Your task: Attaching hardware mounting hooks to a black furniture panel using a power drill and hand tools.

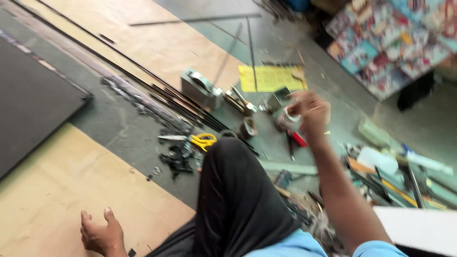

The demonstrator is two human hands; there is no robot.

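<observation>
The right hand [310, 110] is raised over the floor clutter with its fingers closed around a small pale object [288, 119], perhaps a roll of tape or a little tin; motion blur keeps me from telling which. The object sits in that grip, above a red-handled tool [298, 138] and just right of a small round can [248, 127]. The left hand [101, 234] rests apart from all this, palm open and fingers spread, holding nothing, on the plywood sheet [57, 190] beside the person's dark-trousered knee [235, 190].

The risks come mostly from the crowding. The hand moves fast over a dense scatter of things, so a loose hold could drop the object among them, where it may roll under the long black rods [157, 85] or knock the can over. Yellow-handled scissors [197, 140] lie near the knee with their blades pointing left; a shift of the leg or a blind reach down could meet the blades. Dark offcuts [176, 159] beside them could slide underfoot or catch on cloth. To the right, a heap of tubes and bottles [395, 166] lies close to the raised forearm, and a wide swing of the elbow could sweep some of it away. The left hand bears weight near the sheet's edge, where small scraps lie.
</observation>
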